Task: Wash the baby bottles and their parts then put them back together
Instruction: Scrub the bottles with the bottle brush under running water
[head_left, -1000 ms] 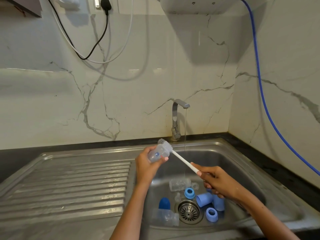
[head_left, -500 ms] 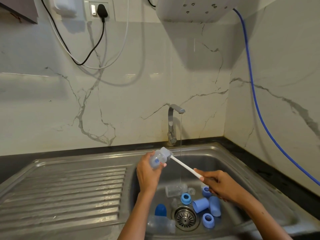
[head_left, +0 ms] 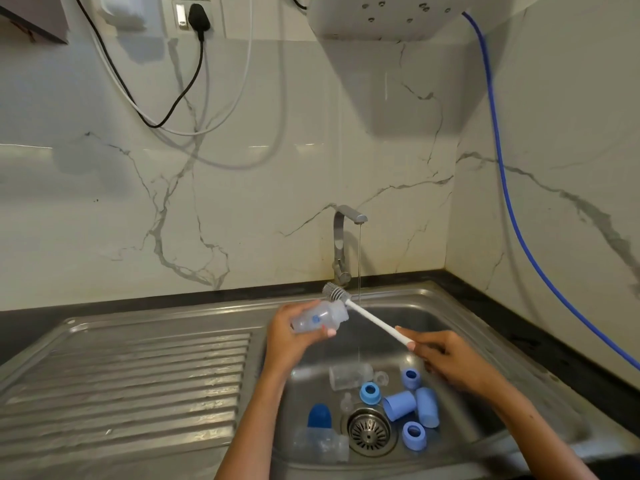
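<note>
Left hand: bottle mouth up-right.

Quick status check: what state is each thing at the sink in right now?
Tap: running, thin stream.
Bottle: capless, tilted, gripped by left hand.
Brush: outside the bottle, handle pinched by right hand.
Plug: in its socket.
Drain: unplugged.

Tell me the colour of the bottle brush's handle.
White: the brush handle is plain white, with a grey bristle head. The head view shows it.
</note>
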